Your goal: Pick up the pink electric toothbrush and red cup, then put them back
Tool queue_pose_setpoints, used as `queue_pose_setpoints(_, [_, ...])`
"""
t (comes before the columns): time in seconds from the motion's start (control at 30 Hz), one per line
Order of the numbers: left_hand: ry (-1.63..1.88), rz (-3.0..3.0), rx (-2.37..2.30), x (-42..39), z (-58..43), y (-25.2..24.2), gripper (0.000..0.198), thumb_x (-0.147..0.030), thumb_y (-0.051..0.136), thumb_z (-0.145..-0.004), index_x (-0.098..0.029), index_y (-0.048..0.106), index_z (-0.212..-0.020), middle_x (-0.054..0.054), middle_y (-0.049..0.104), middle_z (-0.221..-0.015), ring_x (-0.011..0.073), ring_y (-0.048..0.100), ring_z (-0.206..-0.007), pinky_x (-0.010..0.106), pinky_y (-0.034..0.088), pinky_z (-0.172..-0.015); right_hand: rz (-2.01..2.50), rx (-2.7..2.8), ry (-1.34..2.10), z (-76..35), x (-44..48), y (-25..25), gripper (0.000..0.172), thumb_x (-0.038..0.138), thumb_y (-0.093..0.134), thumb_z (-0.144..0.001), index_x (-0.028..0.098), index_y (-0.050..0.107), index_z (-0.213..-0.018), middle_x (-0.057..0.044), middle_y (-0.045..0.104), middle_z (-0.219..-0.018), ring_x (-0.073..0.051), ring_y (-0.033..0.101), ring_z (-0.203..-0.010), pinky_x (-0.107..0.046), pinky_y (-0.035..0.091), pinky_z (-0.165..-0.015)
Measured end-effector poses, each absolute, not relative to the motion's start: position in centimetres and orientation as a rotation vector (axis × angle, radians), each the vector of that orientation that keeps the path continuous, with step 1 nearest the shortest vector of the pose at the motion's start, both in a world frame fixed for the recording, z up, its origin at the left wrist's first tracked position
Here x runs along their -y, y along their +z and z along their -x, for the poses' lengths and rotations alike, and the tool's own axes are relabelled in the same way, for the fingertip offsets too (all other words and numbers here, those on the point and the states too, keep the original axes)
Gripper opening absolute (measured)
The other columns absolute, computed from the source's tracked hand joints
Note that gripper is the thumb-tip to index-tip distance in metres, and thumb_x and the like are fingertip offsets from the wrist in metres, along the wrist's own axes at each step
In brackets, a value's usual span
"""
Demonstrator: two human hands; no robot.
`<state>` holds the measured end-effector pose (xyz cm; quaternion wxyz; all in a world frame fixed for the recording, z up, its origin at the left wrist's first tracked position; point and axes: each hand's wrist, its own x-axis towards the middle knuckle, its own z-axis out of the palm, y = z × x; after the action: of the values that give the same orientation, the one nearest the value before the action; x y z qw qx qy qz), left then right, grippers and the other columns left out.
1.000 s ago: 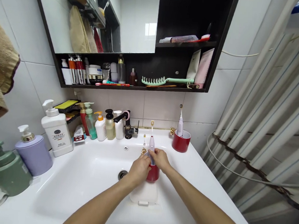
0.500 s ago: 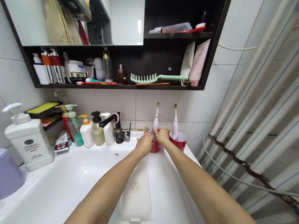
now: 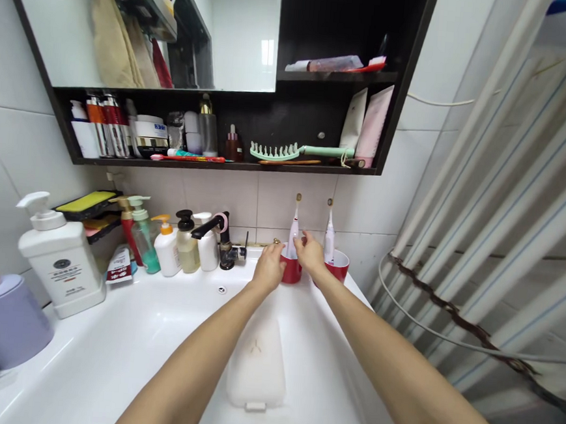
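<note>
A pale pink electric toothbrush [image 3: 294, 231] stands upright in a red cup [image 3: 292, 273] on the back ledge of the sink. My left hand [image 3: 269, 267] is at the cup's left side, its fingers loosely extended; whether they touch the cup I cannot tell. On the other side, my right hand [image 3: 311, 253] has its fingers apart near the toothbrush handle and the cup's rim. Just right of that hand, a second electric toothbrush [image 3: 330, 236] leans in another red cup [image 3: 341, 269], partly hidden by the hand.
A white case [image 3: 257, 373] lies in the sink basin [image 3: 155, 345]. Left of the black faucet [image 3: 224, 240] stand several pump bottles [image 3: 166, 252]. Above hangs a dark shelf [image 3: 325, 169] with a green hairbrush [image 3: 288, 151]. Pipes [image 3: 478, 221] run along the right.
Both hands have drawn apart from the first toothbrush and the cup's rim, the left moving left and the right opening its fingers. The toothbrush stays upright in the cup. The view shifts slightly.
</note>
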<state>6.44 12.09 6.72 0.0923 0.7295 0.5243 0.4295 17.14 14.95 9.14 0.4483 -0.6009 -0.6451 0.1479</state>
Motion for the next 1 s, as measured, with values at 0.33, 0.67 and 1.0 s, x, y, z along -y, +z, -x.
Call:
queue_pose_setpoints(0.33, [1.552, -1.273, -0.483, -2.2, -5.9, 13.5, 0.077, -0.011, 0.049, -0.058, -0.024, 0.005, -0.120, -0.009, 0.042, -0.054, 0.0033, 0.040, -0.044, 0.018, 0.033, -0.048, 0.566, 1.434, 0.994, -14.9, -1.9, 13.1, 0.063, 0.018, 0.042, -0.063, 0.029, 0.014, -0.119, 0.010, 0.037, -0.053, -0.003, 0.034, -0.041, -0.016, 0.032, -0.042])
queue_pose_setpoints(0.67, [1.287, -0.931, -0.556, 0.3, -4.9, 14.0, 0.055, -0.065, 0.018, -0.060, -0.015, 0.036, -0.047, -0.004, 0.031, -0.031, 0.0038, 0.025, -0.027, 0.017, 0.014, -0.031, 0.679, 1.071, 1.299, -14.5, -0.3, 13.7, 0.040, 0.052, 0.029, -0.067, 0.017, 0.039, -0.051, 0.007, 0.034, -0.038, -0.003, 0.029, -0.028, -0.018, 0.025, -0.031])
queue_pose_setpoints(1.0, [1.138, -0.947, -0.728, -0.7, -6.5, 12.4, 0.061, -0.069, 0.006, -0.056, -0.016, 0.030, -0.039, -0.003, 0.028, -0.026, 0.0034, 0.020, -0.024, 0.018, 0.008, -0.031, 1.158, 1.355, 0.823, -16.1, -3.4, 11.2, 0.048, 0.059, 0.008, -0.067, 0.021, 0.024, -0.042, 0.006, 0.026, -0.033, -0.006, 0.028, -0.028, -0.021, 0.026, -0.032])
